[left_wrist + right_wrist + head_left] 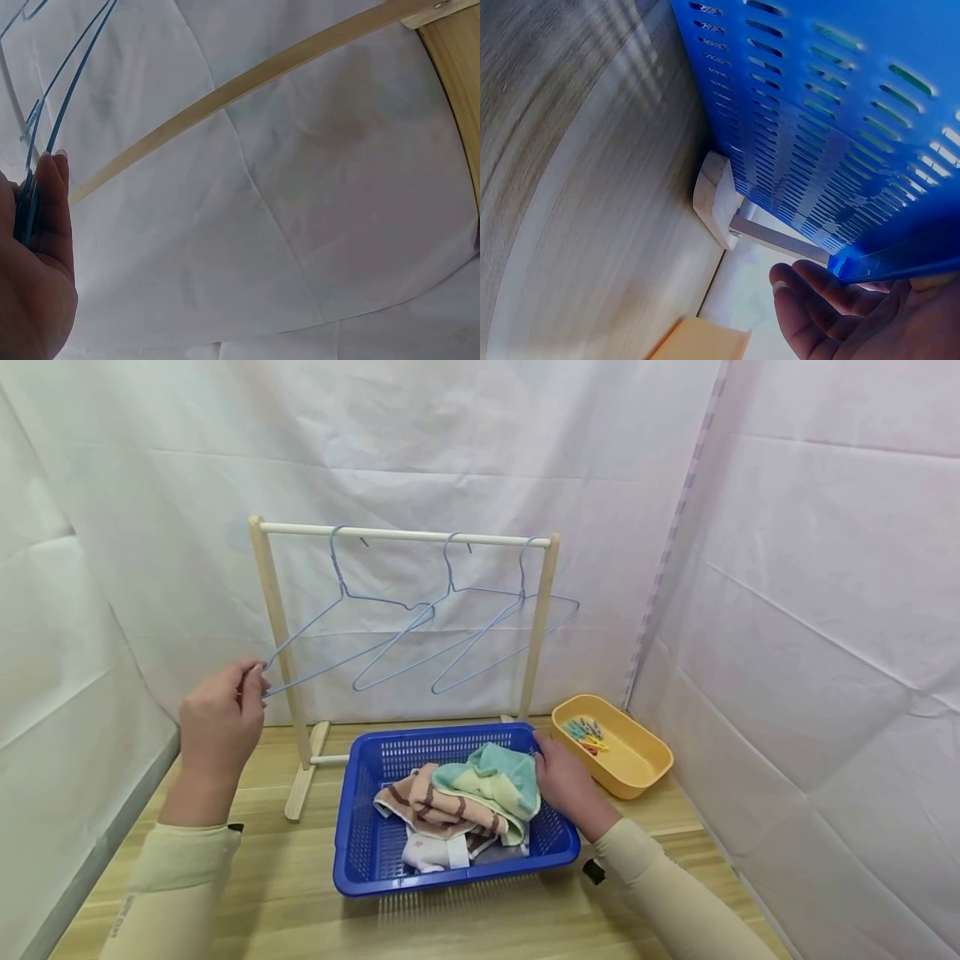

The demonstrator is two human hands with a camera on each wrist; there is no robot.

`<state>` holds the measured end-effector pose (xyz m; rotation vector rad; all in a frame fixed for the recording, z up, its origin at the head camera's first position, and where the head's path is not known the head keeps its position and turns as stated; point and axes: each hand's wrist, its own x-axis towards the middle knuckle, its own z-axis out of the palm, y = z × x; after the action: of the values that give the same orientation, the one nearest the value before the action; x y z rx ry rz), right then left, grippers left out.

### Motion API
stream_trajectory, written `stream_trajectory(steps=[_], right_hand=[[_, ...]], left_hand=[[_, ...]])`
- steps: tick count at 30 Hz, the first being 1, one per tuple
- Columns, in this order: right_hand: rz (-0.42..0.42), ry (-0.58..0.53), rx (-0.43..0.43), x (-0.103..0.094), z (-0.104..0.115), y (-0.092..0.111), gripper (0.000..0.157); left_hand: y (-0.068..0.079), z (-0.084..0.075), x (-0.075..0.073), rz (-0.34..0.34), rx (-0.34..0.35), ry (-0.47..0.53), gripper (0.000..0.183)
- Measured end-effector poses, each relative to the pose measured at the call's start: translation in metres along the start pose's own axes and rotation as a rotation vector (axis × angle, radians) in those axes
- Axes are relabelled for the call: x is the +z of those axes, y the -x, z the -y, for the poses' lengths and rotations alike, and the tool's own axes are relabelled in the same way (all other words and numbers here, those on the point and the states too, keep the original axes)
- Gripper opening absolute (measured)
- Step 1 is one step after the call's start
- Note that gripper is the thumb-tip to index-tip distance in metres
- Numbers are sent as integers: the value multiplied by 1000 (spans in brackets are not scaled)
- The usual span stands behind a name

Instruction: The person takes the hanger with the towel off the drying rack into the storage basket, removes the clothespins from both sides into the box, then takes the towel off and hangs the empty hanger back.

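Note:
My left hand pinches the lower left corner of a blue wire clothes hanger, whose hook is on the white rod of a small wooden rack. Two more blue hangers hang to its right. In the left wrist view, the fingers curl round the wire. My right hand grips the right rim of a blue plastic basket, with its fingers outside, by the corner. Inside lie a brown striped towel, a green and yellow towel and a white cloth.
A yellow tray with several small coloured clothespins stands right of the basket. The rack's left post and foot rise behind the basket. White fabric walls bound the wooden table at the back and sides.

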<state>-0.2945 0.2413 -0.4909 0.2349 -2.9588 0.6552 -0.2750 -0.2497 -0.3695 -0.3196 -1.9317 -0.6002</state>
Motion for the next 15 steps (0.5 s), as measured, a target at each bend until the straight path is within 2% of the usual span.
stream_trajectory(steps=[9,15], right_hand=[[-11,-14,-7,2,0,0,51],[-10,-10,-10,3,0,-1,52]], left_hand=[[8,3,3,35,-95,45,18],[10,4,-1,88,-276,60,31]])
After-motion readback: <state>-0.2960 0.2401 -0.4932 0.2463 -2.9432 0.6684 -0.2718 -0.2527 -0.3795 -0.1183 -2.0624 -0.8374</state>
